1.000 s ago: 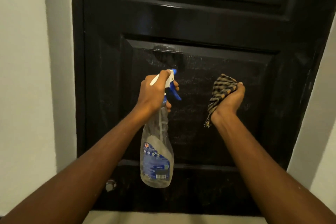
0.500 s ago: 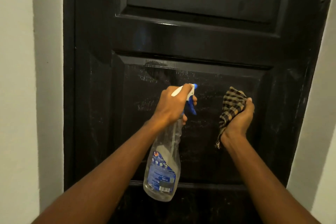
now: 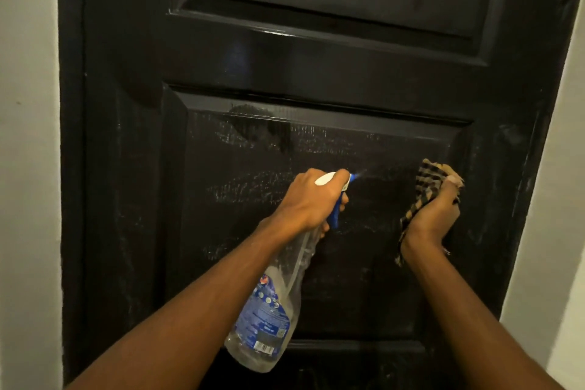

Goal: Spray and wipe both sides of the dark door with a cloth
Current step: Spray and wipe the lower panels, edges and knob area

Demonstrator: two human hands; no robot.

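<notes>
Centrally, the left hand (image 3: 311, 199) grips the spray bottle (image 3: 269, 310), nozzle at the dark door (image 3: 316, 73) and its lower panel. Near that panel's right edge, the right hand (image 3: 433, 218) clutches the checked cloth (image 3: 424, 190); bare panel lies between them.

In front of the door (image 3: 316, 51), the spray bottle (image 3: 269, 326) hangs at six o'clock, the cloth (image 3: 425, 187) at three o'clock of its nozzle.
</notes>
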